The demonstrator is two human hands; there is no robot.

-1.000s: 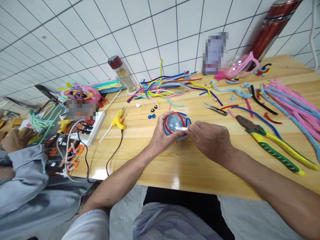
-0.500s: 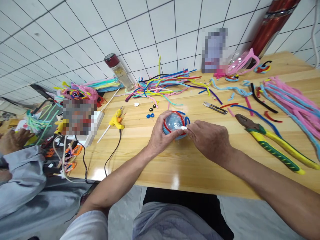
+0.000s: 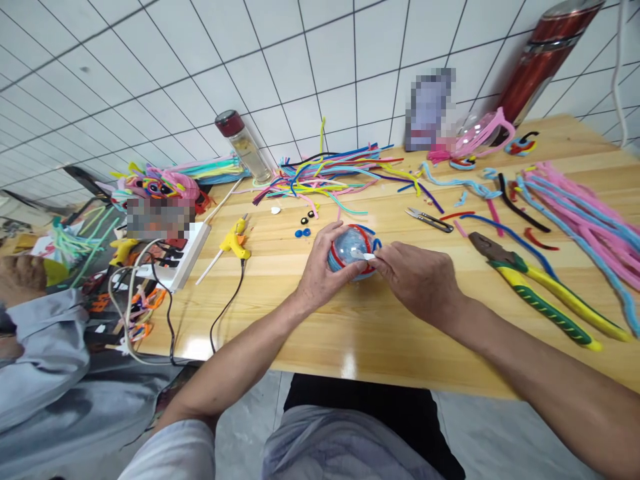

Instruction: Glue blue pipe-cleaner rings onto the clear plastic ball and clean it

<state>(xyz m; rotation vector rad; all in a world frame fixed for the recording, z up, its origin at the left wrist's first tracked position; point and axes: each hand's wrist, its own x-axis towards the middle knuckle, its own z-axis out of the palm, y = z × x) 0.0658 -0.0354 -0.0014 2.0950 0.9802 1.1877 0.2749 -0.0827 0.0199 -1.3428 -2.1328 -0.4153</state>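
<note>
My left hand [image 3: 324,268] is wrapped round the near-left side of a clear plastic ball [image 3: 347,245] edged with red and blue pipe cleaners. My right hand [image 3: 423,277] is closed in a pinch on a small white pointed tool [image 3: 367,257], whose tip lies against the front of the ball; its exact kind I cannot make out. A blue pipe cleaner loop [image 3: 377,245] stands up on the ball's right side, close to the right fingertips. Blue beads [image 3: 303,233] lie just behind and to the left of the ball.
A yellow glue gun [image 3: 235,241] and a white power strip [image 3: 187,257] are on the left, near a co-worker's hand [image 3: 23,277]. Thread snips [image 3: 429,220] and green-yellow pliers [image 3: 540,287] lie right. Pipe cleaners [image 3: 320,170], a glass bottle [image 3: 245,147] and a red flask [image 3: 545,57] stand behind.
The view has shifted slightly. Both hands keep their hold on the ball and the white tool, with only a slight change in the tool's angle.
</note>
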